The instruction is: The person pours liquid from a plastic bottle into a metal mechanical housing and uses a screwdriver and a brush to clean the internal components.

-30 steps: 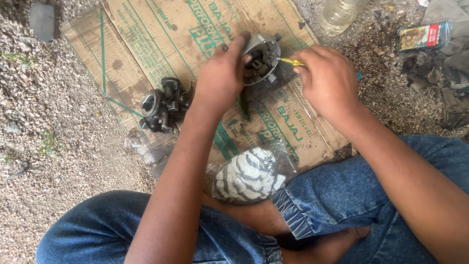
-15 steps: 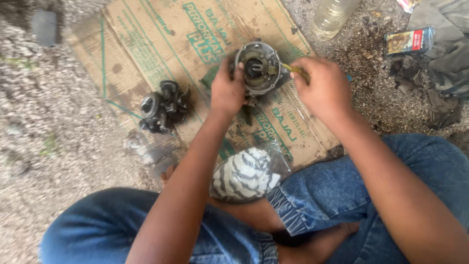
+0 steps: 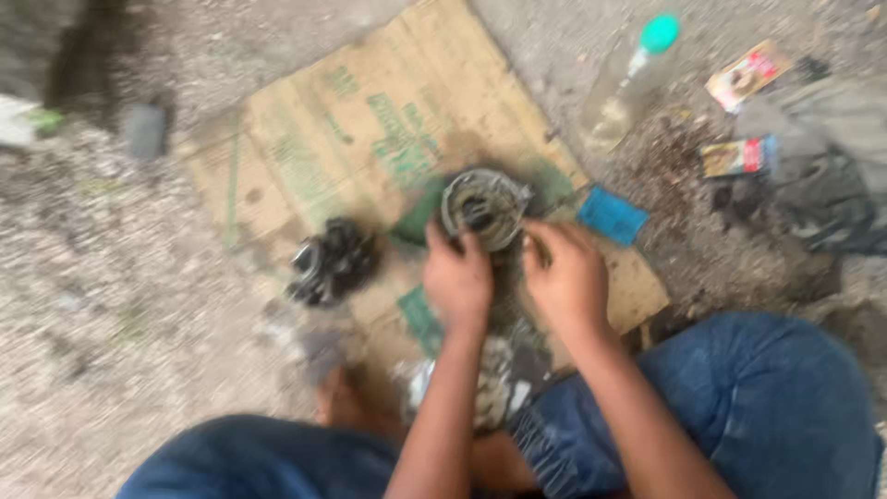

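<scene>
Currently both hands work a round metal part (image 3: 482,208) over the cardboard (image 3: 305,148).
Left hand (image 3: 457,277) grasps the part's near edge; right hand (image 3: 565,277) is beside it, grip unclear through blur. Risk: a one-sided hold could let the part tip onto gravel (image 3: 111,342), picking up grit.

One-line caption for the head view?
Both hands, left hand and right hand, grip a round metal engine part over flattened cardboard.

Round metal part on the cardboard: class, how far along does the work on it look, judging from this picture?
Already apart: a second dark metal assembly lies aside on the cardboard. In hand: the left hand and right hand both touch the round metal part. The picture is too blurred to tell what is left.
</scene>
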